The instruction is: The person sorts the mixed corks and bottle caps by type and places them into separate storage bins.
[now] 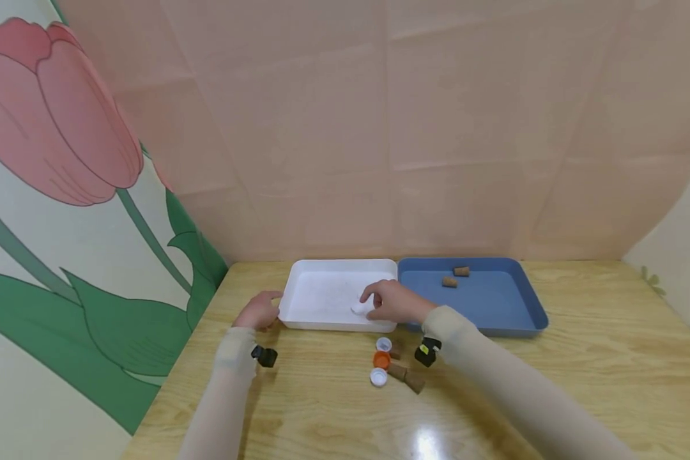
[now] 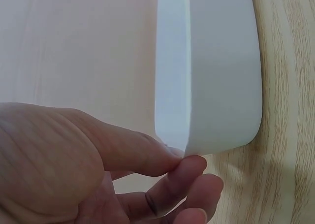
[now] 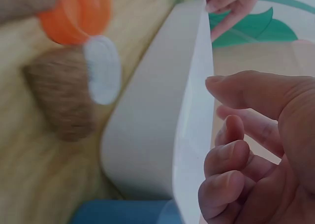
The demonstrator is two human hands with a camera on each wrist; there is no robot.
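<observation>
My left hand (image 1: 257, 311) pinches the near left corner of a white tray (image 2: 224, 61) between thumb and fingers. Over the tray's right part, my right hand (image 1: 395, 301) hovers with thumb and index finger apart. A white bottle cap (image 1: 358, 309) lies on the tray floor just beside those fingertips, partly hard to make out against the white. In the right wrist view nothing shows between the right hand's thumb (image 3: 246, 88) and fingers.
A blue tray (image 1: 529, 313) with two corks (image 1: 450, 282) adjoins the white tray on the right. In front on the wooden table are an orange cap (image 1: 381, 360), two white caps (image 1: 378, 377) and several corks (image 1: 415, 383). A cloth-covered wall (image 1: 379, 128) rises behind.
</observation>
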